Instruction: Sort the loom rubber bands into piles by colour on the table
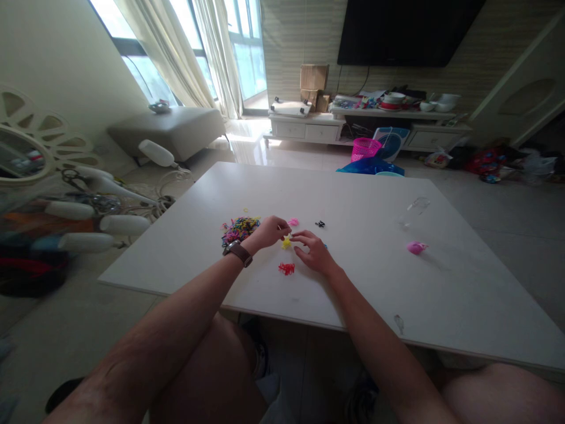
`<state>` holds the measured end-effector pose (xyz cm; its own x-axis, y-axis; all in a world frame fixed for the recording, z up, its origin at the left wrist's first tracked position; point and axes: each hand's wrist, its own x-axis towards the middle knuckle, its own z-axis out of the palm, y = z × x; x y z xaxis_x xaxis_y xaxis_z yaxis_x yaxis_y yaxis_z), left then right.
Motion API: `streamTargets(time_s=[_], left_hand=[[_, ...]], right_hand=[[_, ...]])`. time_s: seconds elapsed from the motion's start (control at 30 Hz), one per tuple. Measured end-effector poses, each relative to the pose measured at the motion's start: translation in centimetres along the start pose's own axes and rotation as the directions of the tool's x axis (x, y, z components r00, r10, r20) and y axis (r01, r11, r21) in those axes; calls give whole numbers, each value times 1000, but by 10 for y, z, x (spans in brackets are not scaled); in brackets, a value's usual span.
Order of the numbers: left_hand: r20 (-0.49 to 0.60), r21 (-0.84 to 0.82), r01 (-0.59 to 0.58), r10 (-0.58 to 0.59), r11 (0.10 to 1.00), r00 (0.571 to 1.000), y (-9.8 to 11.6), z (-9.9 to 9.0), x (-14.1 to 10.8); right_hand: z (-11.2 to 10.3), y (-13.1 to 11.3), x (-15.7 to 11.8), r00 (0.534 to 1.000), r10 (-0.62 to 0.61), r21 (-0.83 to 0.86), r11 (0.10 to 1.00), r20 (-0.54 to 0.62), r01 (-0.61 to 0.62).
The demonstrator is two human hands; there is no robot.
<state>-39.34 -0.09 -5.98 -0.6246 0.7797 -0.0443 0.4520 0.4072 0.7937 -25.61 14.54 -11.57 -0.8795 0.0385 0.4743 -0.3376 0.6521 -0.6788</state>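
Observation:
On the white table (362,212) lies a mixed heap of small coloured bands (241,227), partly behind my left wrist. My left hand (271,231) is closed in a pinch above the small yellow pile (286,243); what its fingertips hold is too small to name. My right hand (311,249) meets it from the right, thumb and fingers apart, its fingertips close to the left ones. Beyond the hands is a pink pile (293,222), with a black pile (320,224) to its right. A red pile (286,269) lies nearer me. A bit of blue shows beside my right hand.
A pink object (416,247) and a clear plastic piece (418,204) lie on the table's right side. Another clear piece (399,323) is near the front edge. White lamp arms (106,225) stand left of the table. Behind it is a pink basket (365,148).

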Motion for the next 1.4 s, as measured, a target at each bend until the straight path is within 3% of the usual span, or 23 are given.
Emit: streamTargets(time_s=[0.2, 0.27, 0.4, 0.47, 0.67, 0.87, 0.97, 1.07, 1.13, 1.2, 1.27, 1.4], left_hand=[[12, -8, 10, -10, 1000, 1000, 1, 1, -1], [1, -19, 14, -14, 1000, 1000, -1, -1, 0], [-62, 54, 10, -7, 998, 998, -8, -8, 1], [-67, 119, 2, 6, 993, 998, -12, -9, 0], [116, 192, -25, 3, 981, 993, -23, -2, -5], [157, 150, -73, 49, 986, 986, -23, -3, -6], [77, 144, -65, 55, 987, 996, -22, -15, -5], [-117, 114, 40, -26, 993, 993, -27, -39, -6], [-330, 60, 146, -118, 987, 936, -33, -57, -9], [-482, -50, 230, -225, 972, 847, -39, -73, -14], [-532, -107, 284, -296, 953, 793, -44, -81, -20], [-494, -76, 348, -339, 934, 801, -51, -81, -30]], right_hand=[[-3, -2, 1, 1000, -3, -34, 999, -9, 3], [-10, 3, 3, 998, 27, -98, 995, -62, -33], [-32, 28, 2, 936, 191, -278, 920, -296, -276], [-40, 42, 1, 897, 270, -331, 860, -349, -388], [-37, 64, -2, 875, 374, -353, 809, -308, -470], [-33, 67, -3, 864, 388, -300, 824, -321, -481], [-34, 68, -2, 856, 359, -247, 851, -371, -464], [-35, 67, -1, 848, 329, -206, 874, -416, -440], [-35, 65, 0, 842, 314, -194, 882, -439, -430], [-34, 63, 1, 838, 304, -188, 886, -452, -423], [-34, 61, 1, 839, 302, -184, 889, -452, -419], [-32, 60, 1, 843, 313, -179, 889, -438, -422]])
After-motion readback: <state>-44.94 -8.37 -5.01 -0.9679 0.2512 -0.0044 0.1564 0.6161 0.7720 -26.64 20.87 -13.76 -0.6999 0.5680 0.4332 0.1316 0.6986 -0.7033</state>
